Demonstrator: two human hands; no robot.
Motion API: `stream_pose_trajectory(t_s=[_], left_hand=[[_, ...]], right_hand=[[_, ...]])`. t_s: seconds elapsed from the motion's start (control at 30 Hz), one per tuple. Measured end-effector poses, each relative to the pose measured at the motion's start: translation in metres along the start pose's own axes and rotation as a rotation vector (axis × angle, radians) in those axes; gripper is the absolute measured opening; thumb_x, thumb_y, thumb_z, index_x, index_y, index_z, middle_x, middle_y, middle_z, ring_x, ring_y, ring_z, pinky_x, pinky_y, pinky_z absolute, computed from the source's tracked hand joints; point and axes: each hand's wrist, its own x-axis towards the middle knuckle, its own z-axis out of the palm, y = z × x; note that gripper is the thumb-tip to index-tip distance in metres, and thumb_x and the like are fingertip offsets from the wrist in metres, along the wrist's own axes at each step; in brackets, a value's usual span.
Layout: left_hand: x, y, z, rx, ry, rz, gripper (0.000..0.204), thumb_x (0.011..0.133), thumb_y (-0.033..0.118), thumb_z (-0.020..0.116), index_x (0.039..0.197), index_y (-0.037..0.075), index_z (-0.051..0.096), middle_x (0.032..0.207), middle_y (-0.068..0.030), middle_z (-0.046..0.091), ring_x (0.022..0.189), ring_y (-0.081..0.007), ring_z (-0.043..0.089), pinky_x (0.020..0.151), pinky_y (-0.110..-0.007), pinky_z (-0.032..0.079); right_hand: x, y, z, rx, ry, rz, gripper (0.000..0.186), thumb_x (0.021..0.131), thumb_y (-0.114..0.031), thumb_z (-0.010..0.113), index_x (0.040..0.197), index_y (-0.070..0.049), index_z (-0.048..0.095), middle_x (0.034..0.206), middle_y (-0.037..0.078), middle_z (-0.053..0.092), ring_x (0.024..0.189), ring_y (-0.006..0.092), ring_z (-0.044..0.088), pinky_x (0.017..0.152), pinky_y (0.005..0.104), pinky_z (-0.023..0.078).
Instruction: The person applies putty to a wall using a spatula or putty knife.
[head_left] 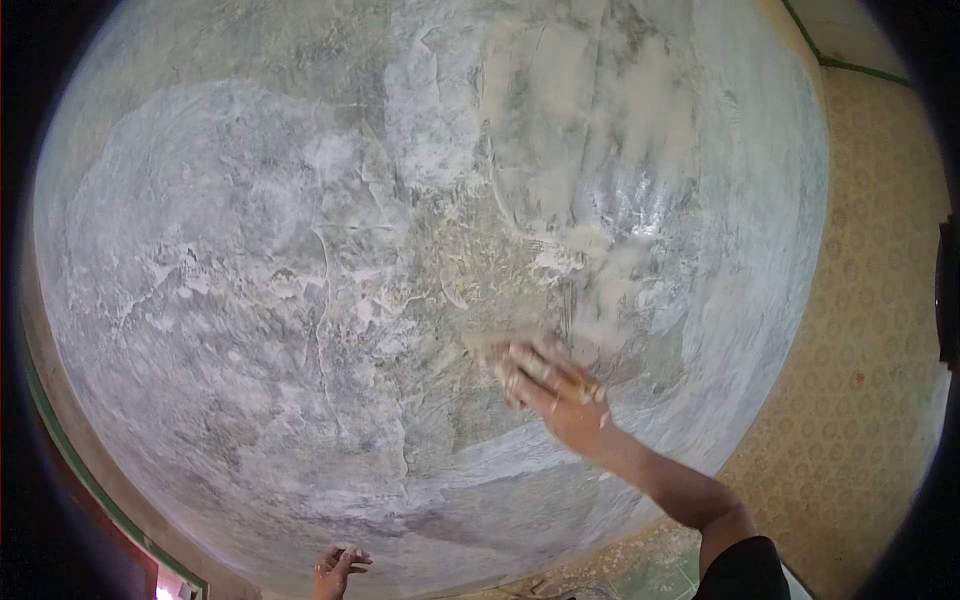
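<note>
My right hand (pixel 550 385), smeared with white plaster and blurred by motion, is up against a grey-white plastered wall (pixel 250 200). Its fingers are bent round something tan that shows only in part; its kind is hidden by the hand. Low in the view, left of the middle, my left hand (pixel 342 570) is held in front of the wall's lower part. White specks dot its loosely bent fingers, which stand apart with nothing visible between them. Wet-looking, smoother plaster lies above my right hand, while ridges and rough patches run across the middle and left.
A yellowish patterned wall (pixel 850 340) meets the plastered one on the right, with a dark object (pixel 945 295) at its far edge. Green trim (pixel 90 485) runs along the lower left. Plaster crumbs lie by the greenish floor tiles (pixel 665 575) below.
</note>
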Motion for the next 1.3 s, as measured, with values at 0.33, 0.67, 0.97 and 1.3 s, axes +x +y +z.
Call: stream_pose_trajectory(t_s=[0.33,0.67,0.97,1.3], left_hand=[[0.024,0.033,0.005,0.185,-0.079,0.018,0.054,0.091,0.033,0.058,0.128,-0.004,0.043,0.11,-0.014,0.061,0.095,-0.0222,0.061,0.085,-0.038,0.046],[-0.001,0.02,-0.022,0.082,-0.095,0.035,0.041,0.091,0.034,0.056,0.109,-0.002,0.061,0.104,-0.0138,0.064,0.093,-0.0249,0.062,0.087,-0.039,0.045],[-0.006,0.01,-0.027,0.205,-0.141,-0.106,0.044,0.093,0.032,0.054,0.122,-0.002,0.053,0.104,-0.0132,0.065,0.093,-0.0235,0.063,0.076,-0.04,0.051],[0.005,0.028,0.066,-0.096,-0.015,0.005,0.021,0.091,0.019,0.057,0.095,-0.002,0.06,0.088,-0.0144,0.065,0.083,-0.0248,0.064,0.069,-0.036,0.052]], right_hand=[[0.308,0.131,-0.177,-0.316,0.606,-0.077,0.03,0.091,-0.016,0.045,0.114,-0.005,0.061,0.113,0.019,0.061,0.106,0.0372,0.056,0.093,0.0438,0.043],[-0.034,-0.013,0.057,-0.986,-0.092,0.181,0.066,0.086,-0.013,0.056,0.145,-0.021,0.028,0.144,0.011,0.038,0.134,0.0299,0.032,0.11,0.0446,0.027],[-0.097,0.018,0.002,0.499,0.524,0.587,0.035,0.091,-0.001,0.048,0.126,-0.003,0.054,0.127,0.014,0.056,0.11,0.0251,0.058,0.087,0.0352,0.047],[-0.136,0.07,0.045,-0.691,0.026,0.461,0.067,0.082,-0.003,0.053,0.142,-0.029,0.037,0.15,0.002,0.03,0.128,0.0229,0.043,0.1,0.0345,0.04]])
